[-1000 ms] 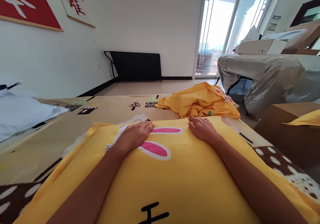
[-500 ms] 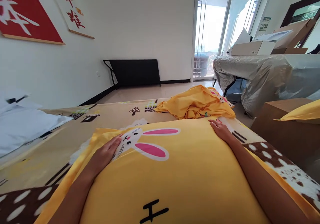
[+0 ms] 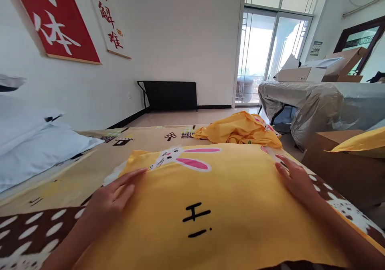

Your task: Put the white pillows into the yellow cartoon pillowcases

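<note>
On the patterned beige-and-brown bedspread (image 3: 39, 226), close to the wearer, lies a plump yellow fabric pillow (image 3: 240, 206) with a rabbit print. The open left hand (image 3: 106, 201) is at its left side and the open right hand (image 3: 296, 177) at its right, fingers extended, neither gripping; the wide placement probably helps steady and flatten it (how firmly they press, I cannot tell). Between them, its broad face gives both room to slide inward. Just beyond its far edge, a crumpled orange-yellow cloth (image 3: 240, 128) limits forward travel on the right; white pillows (image 3: 45, 145) bound the left, past a strip of bedspread. Farther off, a black flat panel (image 3: 171, 95) leans near the wall.
</note>
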A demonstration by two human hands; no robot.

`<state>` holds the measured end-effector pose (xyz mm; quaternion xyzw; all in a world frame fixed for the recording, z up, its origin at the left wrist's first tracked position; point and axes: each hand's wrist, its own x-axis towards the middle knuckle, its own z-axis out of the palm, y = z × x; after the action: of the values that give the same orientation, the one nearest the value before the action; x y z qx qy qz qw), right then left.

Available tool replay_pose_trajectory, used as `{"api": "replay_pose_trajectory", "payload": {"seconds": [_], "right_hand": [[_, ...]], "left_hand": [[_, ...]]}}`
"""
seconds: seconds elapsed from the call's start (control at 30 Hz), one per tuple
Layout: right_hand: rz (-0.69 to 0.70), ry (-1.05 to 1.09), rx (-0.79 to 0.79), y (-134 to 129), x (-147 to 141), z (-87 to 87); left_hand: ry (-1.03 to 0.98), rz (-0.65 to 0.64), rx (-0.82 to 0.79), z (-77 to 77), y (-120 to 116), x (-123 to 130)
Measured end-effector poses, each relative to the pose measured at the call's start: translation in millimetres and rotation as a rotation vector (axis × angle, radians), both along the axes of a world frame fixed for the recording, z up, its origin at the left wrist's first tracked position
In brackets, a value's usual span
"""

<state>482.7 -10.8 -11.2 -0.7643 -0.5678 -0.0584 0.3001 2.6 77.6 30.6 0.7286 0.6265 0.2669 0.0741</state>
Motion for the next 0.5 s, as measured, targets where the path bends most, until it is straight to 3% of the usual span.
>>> {"api": "replay_pose_trajectory", "payload": {"seconds": [0.07,0.13,0.23,0.33,0.5], "right_hand": [[0.208,-0.042,-0.021,4.0,-42.3,23.0],[0.371,-0.091,-0.05,12.0,-87.1,39.1],[0.525,-0.193,0.025,20.9,-135.2,44.8],[0.612,-0.251,0.075,16.4,-145.5,33.5],[0.566,-0.307,0.116,-15.4,-101.0,0.7]], "left_hand": [[0.119,-0.343,-0.064,30.0,-8.2,50.5],[0.298,-0.555,-0.021,48.2,-15.1,104.0],[0.391,-0.664,0.126,45.2,-20.5,156.8],[0.337,-0.699,0.163,18.9,-23.8,156.8],[0.235,-0.655,0.262,-25.0,-40.8,87.8]]}}
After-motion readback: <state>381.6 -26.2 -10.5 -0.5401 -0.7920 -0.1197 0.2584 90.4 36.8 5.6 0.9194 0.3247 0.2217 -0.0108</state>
